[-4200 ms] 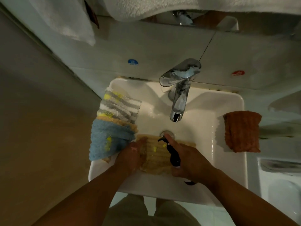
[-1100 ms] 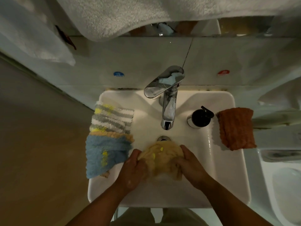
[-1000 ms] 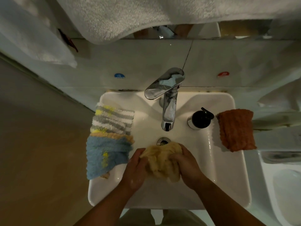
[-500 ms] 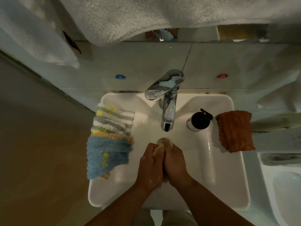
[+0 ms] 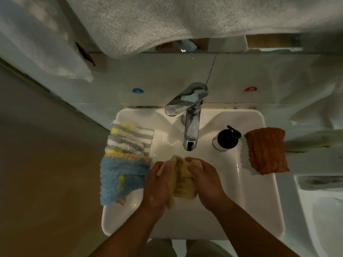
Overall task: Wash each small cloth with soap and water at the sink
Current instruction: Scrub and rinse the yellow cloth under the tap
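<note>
A bunched yellow cloth (image 5: 181, 178) hangs between my two hands over the white sink basin (image 5: 259, 197), just in front of the chrome tap (image 5: 190, 119). My left hand (image 5: 157, 186) grips its left side and my right hand (image 5: 206, 180) grips its right side, fingers curled into the fabric. A black soap pump bottle (image 5: 225, 139) stands on the basin ledge right of the tap. No water is seen running from the spout.
A grey, white and yellow striped cloth (image 5: 130, 139) and a blue cloth (image 5: 120, 179) lie over the sink's left rim. An orange cloth (image 5: 266, 153) lies on the right rim. A large white towel (image 5: 167, 21) hangs overhead. A toilet (image 5: 323, 210) stands at right.
The soap bottle left my right hand and now stands on the ledge. My hands bunched the flat cloth, pressed together around it, and have now parted slightly, showing more of it.
</note>
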Action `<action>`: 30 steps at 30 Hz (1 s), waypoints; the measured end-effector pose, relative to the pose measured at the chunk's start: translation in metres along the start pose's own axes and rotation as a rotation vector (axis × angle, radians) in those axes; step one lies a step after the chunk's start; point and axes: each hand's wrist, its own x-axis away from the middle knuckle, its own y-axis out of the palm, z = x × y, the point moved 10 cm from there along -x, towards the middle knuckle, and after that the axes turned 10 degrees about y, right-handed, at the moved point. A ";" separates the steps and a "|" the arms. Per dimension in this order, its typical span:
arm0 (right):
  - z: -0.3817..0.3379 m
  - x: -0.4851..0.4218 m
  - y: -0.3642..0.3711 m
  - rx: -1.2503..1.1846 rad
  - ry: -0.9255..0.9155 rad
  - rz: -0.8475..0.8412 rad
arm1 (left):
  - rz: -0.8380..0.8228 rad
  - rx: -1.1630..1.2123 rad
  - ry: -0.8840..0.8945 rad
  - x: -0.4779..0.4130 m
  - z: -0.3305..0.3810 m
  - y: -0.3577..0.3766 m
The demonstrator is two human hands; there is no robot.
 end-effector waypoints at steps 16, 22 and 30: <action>0.014 0.005 0.018 0.108 0.016 -0.100 | 0.053 -0.179 0.125 -0.007 -0.003 -0.005; -0.005 0.000 -0.002 0.140 -0.059 0.153 | -0.050 -0.150 0.080 0.004 -0.011 0.017; 0.000 0.019 0.026 0.396 -0.341 0.133 | 0.056 -0.127 0.043 -0.010 0.009 0.018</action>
